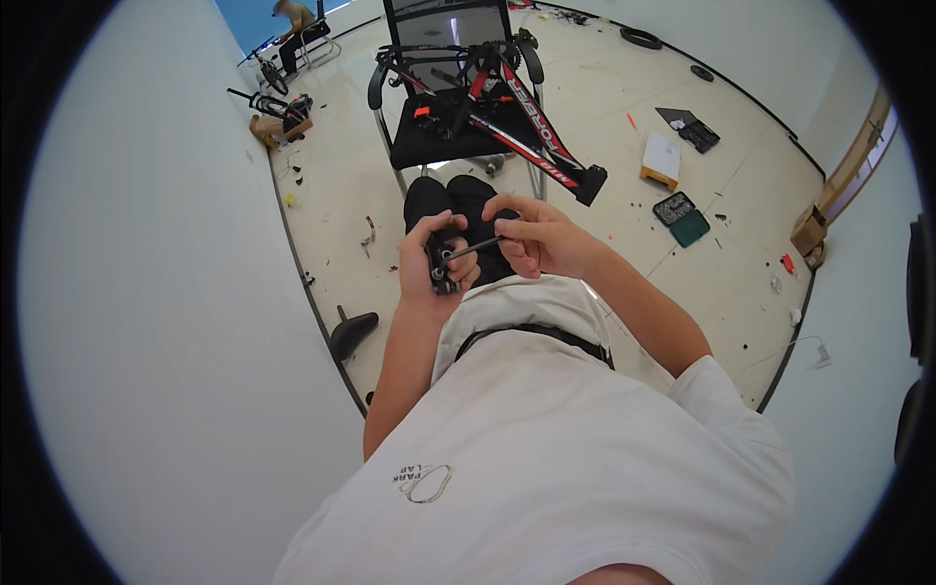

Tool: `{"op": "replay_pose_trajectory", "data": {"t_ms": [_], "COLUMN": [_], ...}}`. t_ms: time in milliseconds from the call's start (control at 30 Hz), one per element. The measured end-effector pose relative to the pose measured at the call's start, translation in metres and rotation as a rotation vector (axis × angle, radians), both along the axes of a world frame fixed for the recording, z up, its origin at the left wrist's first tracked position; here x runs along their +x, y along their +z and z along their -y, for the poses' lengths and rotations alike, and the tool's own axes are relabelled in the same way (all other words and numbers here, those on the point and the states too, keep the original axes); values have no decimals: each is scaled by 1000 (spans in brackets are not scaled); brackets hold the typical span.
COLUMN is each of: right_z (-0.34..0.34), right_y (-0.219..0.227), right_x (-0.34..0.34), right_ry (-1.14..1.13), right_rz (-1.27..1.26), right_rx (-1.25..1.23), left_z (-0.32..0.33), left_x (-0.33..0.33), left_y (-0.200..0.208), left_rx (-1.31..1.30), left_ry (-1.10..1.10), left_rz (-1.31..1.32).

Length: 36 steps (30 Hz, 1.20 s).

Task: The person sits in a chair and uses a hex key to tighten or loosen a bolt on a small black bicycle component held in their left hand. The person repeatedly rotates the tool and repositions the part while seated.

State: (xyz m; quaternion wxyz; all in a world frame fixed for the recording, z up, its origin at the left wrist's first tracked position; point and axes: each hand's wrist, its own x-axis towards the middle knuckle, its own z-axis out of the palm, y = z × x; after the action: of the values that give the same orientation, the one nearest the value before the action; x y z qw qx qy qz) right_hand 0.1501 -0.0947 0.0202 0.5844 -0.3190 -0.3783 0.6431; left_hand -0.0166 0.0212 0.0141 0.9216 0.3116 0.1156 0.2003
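My left hand (417,255) is closed around a small black bicycle part (442,281) with silver bolts; its exact kind I cannot make out. From my right hand (546,236) a thin dark hex key (474,250) slants down to the left, its bent end at one of the bolts. The right thumb and fingers pinch the key's far end. Both hands are above my lap, in front of the black trousers. Beyond my knees, a red and black bicycle frame (514,146) lies across a black chair (409,136).
Right of the chair lie an open green case (689,227), a white and yellow box (661,159) and a black tool case (698,136). A bicycle saddle (353,333) rests by the left wall. Small parts litter the floor. Another person (297,29) sits at the far left.
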Motion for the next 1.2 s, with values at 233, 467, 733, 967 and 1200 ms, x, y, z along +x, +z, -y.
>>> {"op": "replay_pose_trajectory", "data": {"t_ms": [233,467,733,967,1200], "right_z": [-35,-68,-94,-85,-84], "right_y": [-8,37,74,85,88], "right_x": [5,-5,9,25,18], "right_ry": [-102,-256,-342,-312,-323], "right_rz": [-119,842,1095,790,823], "right_rx": [-19,209,436,307,319], "left_z": [12,19,14,22,16], "left_x": [11,14,5,-1,1], "left_y": [-15,-19,9,29,23], "left_rx": [-4,55,65,395,394], "left_ry": [-69,141,206,246,178], "left_rz": [10,-103,122,264,363]}}
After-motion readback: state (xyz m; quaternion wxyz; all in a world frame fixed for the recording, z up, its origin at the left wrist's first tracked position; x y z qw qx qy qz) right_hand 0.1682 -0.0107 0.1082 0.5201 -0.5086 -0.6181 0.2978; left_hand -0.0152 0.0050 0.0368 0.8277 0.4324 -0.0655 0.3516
